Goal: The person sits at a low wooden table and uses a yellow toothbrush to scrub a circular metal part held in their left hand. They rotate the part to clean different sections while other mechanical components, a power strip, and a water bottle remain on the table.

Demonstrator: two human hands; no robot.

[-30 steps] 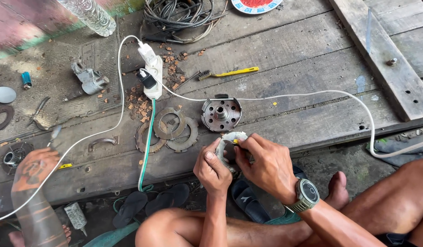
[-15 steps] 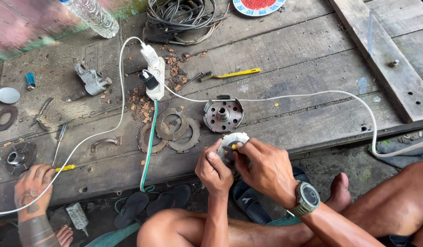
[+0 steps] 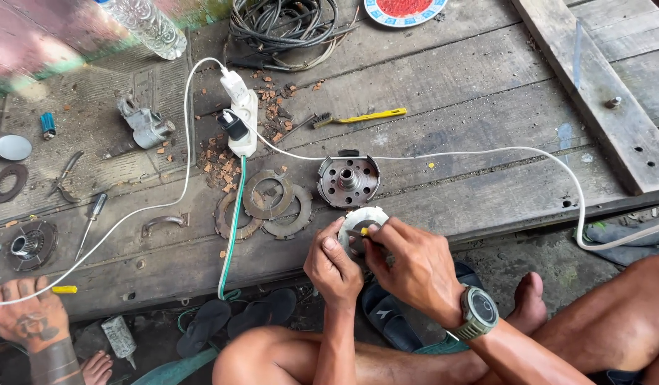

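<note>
Unmoved since before: both hands (image 3: 386, 265) half hiding metal disc (image 3: 364, 217).

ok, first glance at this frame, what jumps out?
Both hands at bottom centre: the left hand grips a round toothed metal disc while the right hand, with a wristwatch, presses a small yellow-tipped tool against it. Just above, on the wooden deck, sit a drilled metal hub and flat friction rings. A white power strip trails white cables across the boards.
</note>
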